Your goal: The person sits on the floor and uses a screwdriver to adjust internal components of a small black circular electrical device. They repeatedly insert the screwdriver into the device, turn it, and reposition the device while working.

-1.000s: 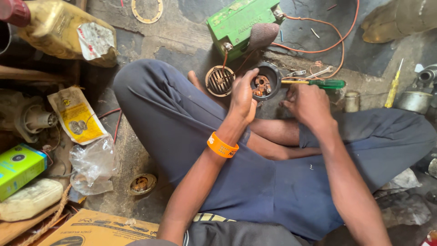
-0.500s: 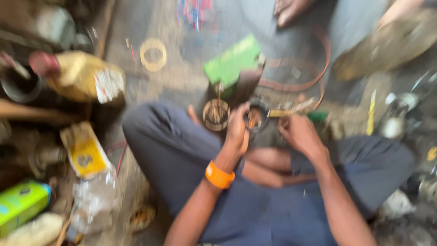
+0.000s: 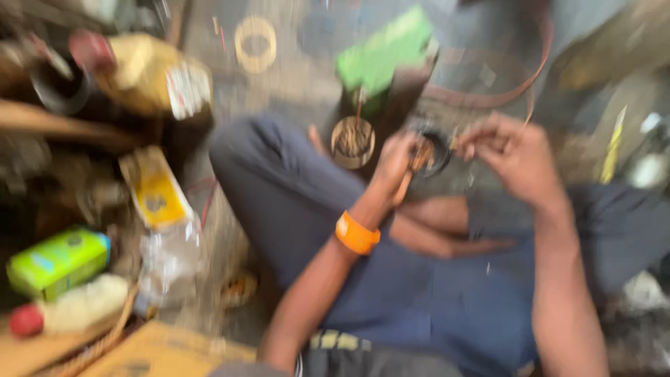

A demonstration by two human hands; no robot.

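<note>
The picture is motion-blurred. I sit cross-legged on the floor in dark blue trousers. My left hand (image 3: pixel 393 162), with an orange band on its wrist, grips the rim of a small round dark motor housing (image 3: pixel 434 155) with copper inside. My right hand (image 3: pixel 515 155) is raised just right of the housing, fingers curled and pinched together near its edge. What they pinch is too blurred to make out. A second round part with copper windings (image 3: pixel 352 142) lies just left of my left hand.
A green box-shaped unit (image 3: pixel 385 54) with a reddish cable (image 3: pixel 520 94) lies beyond the housing. At left are a yellow jug (image 3: pixel 150 82), a yellow packet (image 3: pixel 157 190), a green carton (image 3: pixel 59 262) and a cardboard box (image 3: pixel 164 355). A yellow-handled tool (image 3: pixel 614 148) lies right.
The camera has swung and blurred. My right hand has lifted and closed its fingers near the housing. The green-handled screwdriver it held is no longer visible.
</note>
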